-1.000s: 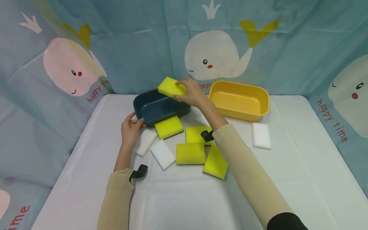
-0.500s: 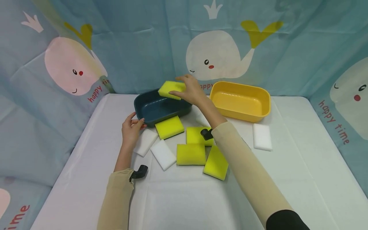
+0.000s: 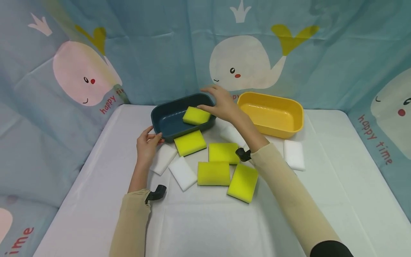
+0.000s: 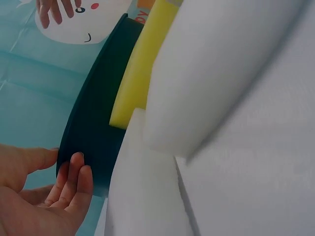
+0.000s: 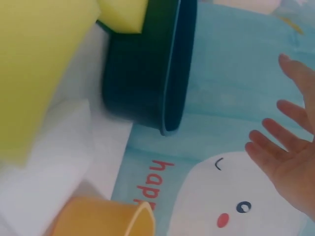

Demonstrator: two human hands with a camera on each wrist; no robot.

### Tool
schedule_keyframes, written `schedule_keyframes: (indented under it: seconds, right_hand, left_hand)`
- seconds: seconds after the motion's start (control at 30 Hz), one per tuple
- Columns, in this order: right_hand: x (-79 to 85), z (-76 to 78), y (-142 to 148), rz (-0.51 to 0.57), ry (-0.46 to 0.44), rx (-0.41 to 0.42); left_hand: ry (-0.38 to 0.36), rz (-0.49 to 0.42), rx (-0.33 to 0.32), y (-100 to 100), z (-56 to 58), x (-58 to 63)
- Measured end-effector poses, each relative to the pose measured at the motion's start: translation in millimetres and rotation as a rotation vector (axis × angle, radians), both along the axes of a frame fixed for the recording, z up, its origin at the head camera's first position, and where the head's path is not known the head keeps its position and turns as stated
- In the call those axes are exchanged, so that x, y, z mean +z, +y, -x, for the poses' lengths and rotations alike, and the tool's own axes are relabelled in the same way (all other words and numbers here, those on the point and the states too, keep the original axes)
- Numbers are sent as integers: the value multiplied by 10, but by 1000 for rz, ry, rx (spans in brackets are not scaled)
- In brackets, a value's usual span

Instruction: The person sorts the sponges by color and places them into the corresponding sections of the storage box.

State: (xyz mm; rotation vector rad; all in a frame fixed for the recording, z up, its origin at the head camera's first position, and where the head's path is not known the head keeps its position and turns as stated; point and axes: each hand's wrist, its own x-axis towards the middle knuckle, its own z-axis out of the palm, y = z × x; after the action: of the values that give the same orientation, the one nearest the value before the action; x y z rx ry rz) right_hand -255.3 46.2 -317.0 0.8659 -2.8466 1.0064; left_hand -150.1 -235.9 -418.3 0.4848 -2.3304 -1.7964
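Note:
A dark blue plastic bin [image 3: 170, 123] stands at the back of the table, and my left hand [image 3: 146, 145] pinches its left end. In the left wrist view, the thumb is at the bin's rim and the fingers [image 4: 74, 189] bend against its outer side. A yellow sponge [image 3: 196, 116] lies inside the bin toward its right end. Above that end, my right hand [image 3: 223, 103] is spread and holds nothing. In front of the bin lie several more yellow sponges [image 3: 213, 174] with dark undersides, and white sponges [image 3: 183, 174] lie among them.
To the right of the blue bin stands a yellow bin [image 3: 271, 114]. A white sponge [image 3: 293, 155] lies in front of it, and another white sponge [image 3: 232, 135] is partly behind my right forearm. A blue whale-print curtain [image 3: 154, 53] borders the white table [image 3: 205, 228].
The yellow sponge has left my right hand and now lies in the dark blue bin. My right hand has opened and shifted slightly right. My left hand stays at the bin's end.

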Motion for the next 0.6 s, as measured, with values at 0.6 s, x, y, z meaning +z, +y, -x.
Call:
schedule_keyframes:
  seconds: [0.6]
  right_hand:
    - [92, -428, 277, -8, 48, 8]
  left_hand:
    - [19, -127, 62, 89, -40, -7]
